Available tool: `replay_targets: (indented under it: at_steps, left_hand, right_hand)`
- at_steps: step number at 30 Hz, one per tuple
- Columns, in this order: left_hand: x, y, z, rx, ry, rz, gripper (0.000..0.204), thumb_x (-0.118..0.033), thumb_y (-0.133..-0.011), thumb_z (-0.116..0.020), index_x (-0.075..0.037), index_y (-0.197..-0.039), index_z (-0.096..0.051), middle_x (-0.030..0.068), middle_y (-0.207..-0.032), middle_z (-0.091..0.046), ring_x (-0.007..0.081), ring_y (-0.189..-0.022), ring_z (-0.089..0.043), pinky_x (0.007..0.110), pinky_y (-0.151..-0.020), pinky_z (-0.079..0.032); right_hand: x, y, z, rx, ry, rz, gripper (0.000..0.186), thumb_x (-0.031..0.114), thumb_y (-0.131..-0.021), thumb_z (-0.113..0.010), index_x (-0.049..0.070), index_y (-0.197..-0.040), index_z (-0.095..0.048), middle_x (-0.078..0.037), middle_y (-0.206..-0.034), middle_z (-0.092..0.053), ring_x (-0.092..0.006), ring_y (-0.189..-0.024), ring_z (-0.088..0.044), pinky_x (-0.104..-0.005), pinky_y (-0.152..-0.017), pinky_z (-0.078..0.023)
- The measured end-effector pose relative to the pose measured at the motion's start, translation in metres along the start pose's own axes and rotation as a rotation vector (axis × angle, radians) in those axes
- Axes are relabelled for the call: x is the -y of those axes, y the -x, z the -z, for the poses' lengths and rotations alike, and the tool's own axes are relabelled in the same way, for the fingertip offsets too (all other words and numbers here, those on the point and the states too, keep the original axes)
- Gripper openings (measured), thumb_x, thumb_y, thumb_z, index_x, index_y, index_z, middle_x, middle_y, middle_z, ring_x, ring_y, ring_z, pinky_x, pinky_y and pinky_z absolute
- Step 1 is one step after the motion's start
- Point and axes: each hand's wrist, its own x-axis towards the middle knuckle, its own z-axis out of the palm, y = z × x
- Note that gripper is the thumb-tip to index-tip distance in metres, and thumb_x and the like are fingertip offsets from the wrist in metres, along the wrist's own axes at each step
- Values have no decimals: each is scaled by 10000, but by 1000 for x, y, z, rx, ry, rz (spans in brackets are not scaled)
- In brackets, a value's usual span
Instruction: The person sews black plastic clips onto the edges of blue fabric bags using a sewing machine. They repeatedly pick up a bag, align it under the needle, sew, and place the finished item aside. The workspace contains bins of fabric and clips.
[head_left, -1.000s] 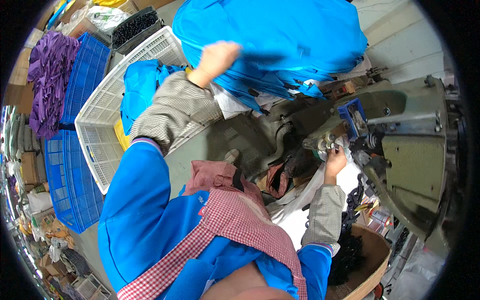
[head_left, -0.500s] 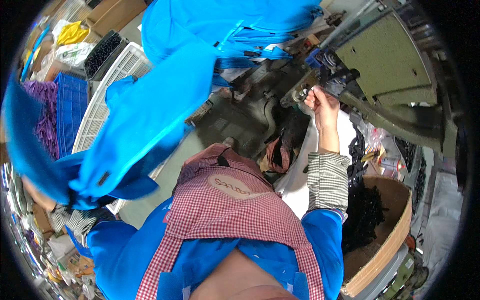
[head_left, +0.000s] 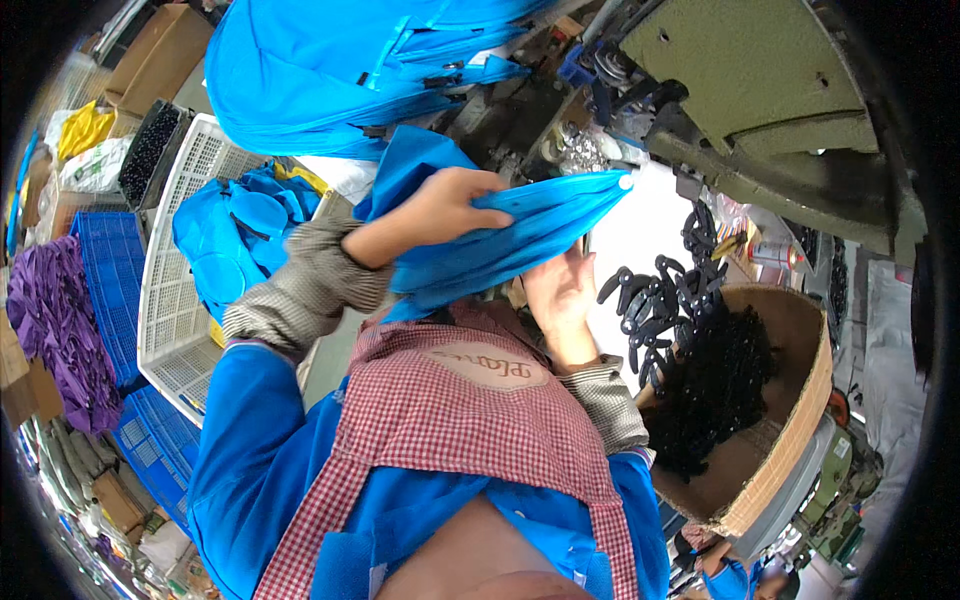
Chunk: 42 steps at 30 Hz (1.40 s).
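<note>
A length of bright blue fabric (head_left: 500, 245) stretches across the middle in front of me, its narrow end at the right beside a small round white spot (head_left: 626, 182). My left hand (head_left: 445, 208) lies over the fabric from the left, thumb and fingers closed on it. Below its lower edge is my right hand (head_left: 560, 292), palm up and opened out, with the fingertips partly hidden by the fabric. A large stack of the same blue fabric pieces (head_left: 300, 80), with small black parts along its edge, lies at the far side.
At the left, a white plastic basket (head_left: 165, 300) holds more blue fabric beside blue crates (head_left: 105, 270) and purple fabric (head_left: 60, 330). At the right stand a green machine (head_left: 750, 80) and a cardboard box (head_left: 785, 440) of black plastic parts. Loose black parts (head_left: 650, 310) lie on a white surface.
My left hand has come from the far left to the middle with the blue fabric. My right hand has left the machine and moved nearer, under the fabric. The basket's contents now show.
</note>
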Motion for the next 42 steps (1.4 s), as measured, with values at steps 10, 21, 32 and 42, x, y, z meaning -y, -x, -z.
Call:
replay_targets:
  at_steps: [10, 21, 32, 42]
  left_hand:
    - [19, -44, -82, -141, 97, 68, 229, -205, -757, -674, 6, -823, -616, 41, -680, -592, 137, -625, -545, 287, -576, -438]
    - [-12, -90, -42, -166, 656, 45, 99, -98, -793, -652, -15, -769, -605, -35, -698, -582, 25, -623, -493, 189, -554, -407]
    - [12, -105, -29, -56, 757, 503, 262, -174, -805, -638, 23, -974, -600, 77, -868, -640, 142, -701, -612, 281, -658, -502]
    - [27, -82, -29, -42, 701, 368, 335, -231, -840, -617, 41, -1033, -586, 83, -906, -639, 125, -746, -609, 252, -670, -496]
  right_hand:
    - [48, -50, 2, -168, 645, 140, 350, 44, -794, -643, -9, -1107, -496, -72, -1002, -597, -145, -864, -574, -285, -789, -470]
    - [61, -117, -20, -203, 936, 251, 328, 69, -751, -672, -31, -1037, -549, -88, -964, -618, -177, -859, -584, -285, -802, -454]
    - [45, -134, -16, -269, 796, 137, 222, 46, -735, -675, -40, -930, -613, -97, -905, -635, -178, -818, -591, -298, -744, -466]
    - [164, 25, 176, -879, 1988, 189, 194, 168, -765, -629, 2, -858, -668, -119, -674, -651, -196, -618, -633, -282, -624, -497]
